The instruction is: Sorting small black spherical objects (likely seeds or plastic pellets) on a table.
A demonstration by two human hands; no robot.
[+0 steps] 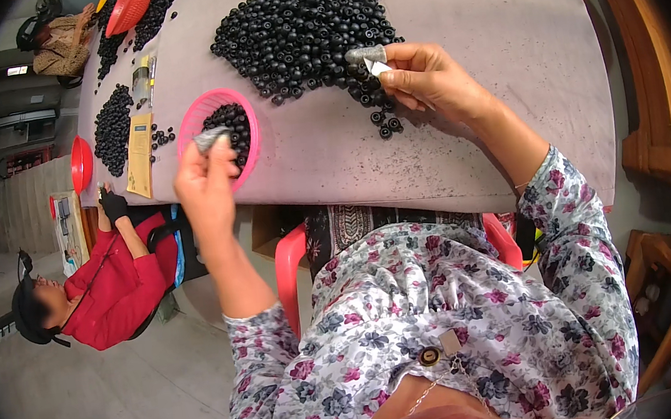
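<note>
My left hand [209, 187] is over the near-left rim of a pink plastic basket [253, 127], its fingers bent together around a grey wrap or cover [211, 138] at the fingertips. Whatever else it may grip is hidden. Inside the basket lie many small black round pieces [235, 125]. My right hand [439, 84] is closed in a pinch at the near-right edge of a large heap of black round pieces [301, 33], several showing a hole. A small white folded piece [376, 67] shows between its thumb and index finger. Grey covering [364, 55] wraps that index fingertip.
A pale cloth-covered table [329, 156] carries a smaller black heap [115, 129], a tan card strip [140, 158] and red baskets [130, 7]. A person in red [122, 277] sits at left; another person [64, 43] is farther back. Wooden furniture [654, 78] stands at right.
</note>
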